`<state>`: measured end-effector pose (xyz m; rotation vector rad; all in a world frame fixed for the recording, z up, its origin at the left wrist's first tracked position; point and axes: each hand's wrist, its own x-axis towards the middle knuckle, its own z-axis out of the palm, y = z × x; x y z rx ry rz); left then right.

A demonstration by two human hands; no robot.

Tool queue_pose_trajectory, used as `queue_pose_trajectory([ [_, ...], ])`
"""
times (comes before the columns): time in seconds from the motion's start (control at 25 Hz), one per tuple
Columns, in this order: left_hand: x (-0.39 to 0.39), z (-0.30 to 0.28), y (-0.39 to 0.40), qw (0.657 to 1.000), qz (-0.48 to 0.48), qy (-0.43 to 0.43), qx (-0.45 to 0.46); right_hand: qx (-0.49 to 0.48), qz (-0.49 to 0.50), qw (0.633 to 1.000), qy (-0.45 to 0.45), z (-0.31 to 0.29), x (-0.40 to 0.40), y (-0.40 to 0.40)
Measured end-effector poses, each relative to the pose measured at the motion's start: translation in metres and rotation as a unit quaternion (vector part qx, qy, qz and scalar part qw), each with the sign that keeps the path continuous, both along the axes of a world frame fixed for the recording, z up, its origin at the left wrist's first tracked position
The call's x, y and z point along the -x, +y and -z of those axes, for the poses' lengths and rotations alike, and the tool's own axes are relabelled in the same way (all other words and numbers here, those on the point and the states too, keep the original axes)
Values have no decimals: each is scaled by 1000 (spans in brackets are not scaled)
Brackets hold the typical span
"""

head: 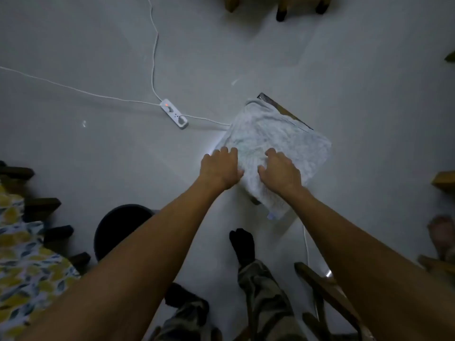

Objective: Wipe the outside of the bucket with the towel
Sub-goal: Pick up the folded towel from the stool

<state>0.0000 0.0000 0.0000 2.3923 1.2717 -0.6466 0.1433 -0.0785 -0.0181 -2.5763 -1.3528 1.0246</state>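
Observation:
A pale, fluffy towel point(275, 134) lies folded on a low brown-edged surface point(286, 112) on the floor ahead of me. My left hand point(220, 169) is at the towel's near left edge, fingers curled onto it and thumb against the cloth. My right hand point(280, 172) presses into the towel's near part with bent fingers bunching the fabric. A dark round bucket point(115, 225) stands on the floor at the lower left, apart from the towel. My left forearm hides its right side.
A white power strip point(173, 113) with a red light and white cables point(154, 57) lie on the grey floor, left of the towel. Wooden furniture legs point(280, 11) stand at the top, a wooden chair point(317, 279) is at lower right, and a patterned cloth point(22, 254) is at the left.

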Motion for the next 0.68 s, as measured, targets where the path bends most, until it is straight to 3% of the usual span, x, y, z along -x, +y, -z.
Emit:
queue_pose_trajectory([
  [0.16,6,24,19,997,18,-57,-56,-54,24,996,-62,21,-6,6],
  [0.36,2,58,21,981,67,-138,-115,-71,-28,982,-174,53,1,0],
  [0.52,5,81,3,980,101,-132,-113,-59,-37,981,-183,79,6,-16],
  [0.68,24,104,-20,971,88,-158,-154,-106,-29,970,-216,101,24,-39],
])
